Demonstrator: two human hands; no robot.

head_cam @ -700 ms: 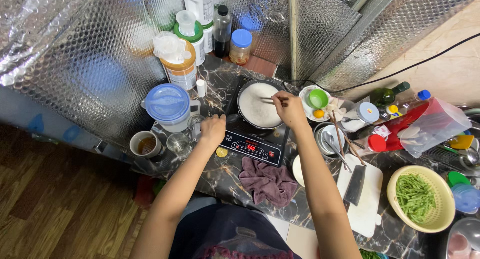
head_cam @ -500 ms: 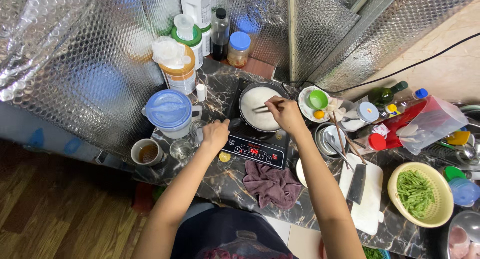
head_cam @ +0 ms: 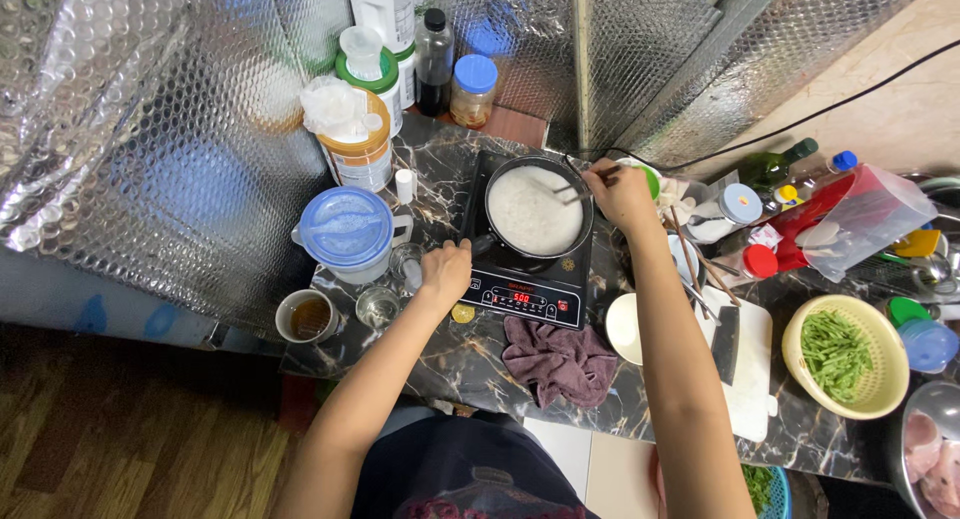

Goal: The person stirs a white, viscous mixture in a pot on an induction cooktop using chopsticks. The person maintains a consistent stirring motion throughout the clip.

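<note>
pan [head_cam: 538, 212] with white contents sits on the black induction cooker [head_cam: 524, 279], mid-counter. near edge: maroon cloth [head_cam: 560, 359] just below the cooker. left hand [head_cam: 445, 271] fingers curled, at the cooker's left edge by the pan handle [head_cam: 484, 244]; grip probably closed on it, hard to confirm. right hand [head_cam: 620, 194] pinching chopsticks [head_cam: 575, 189], tips in the pan. blue-lidded jug [head_cam: 347, 233] left; jars behind.

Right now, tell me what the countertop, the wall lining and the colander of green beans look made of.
Countertop: polished black stone or a marble-look laminate, white-veined, glossy.
Wall lining: silver bubble-foil sheet, shiny and dimpled.
Colander: pale yellow plastic by its look, matte, perforated rim.
</note>
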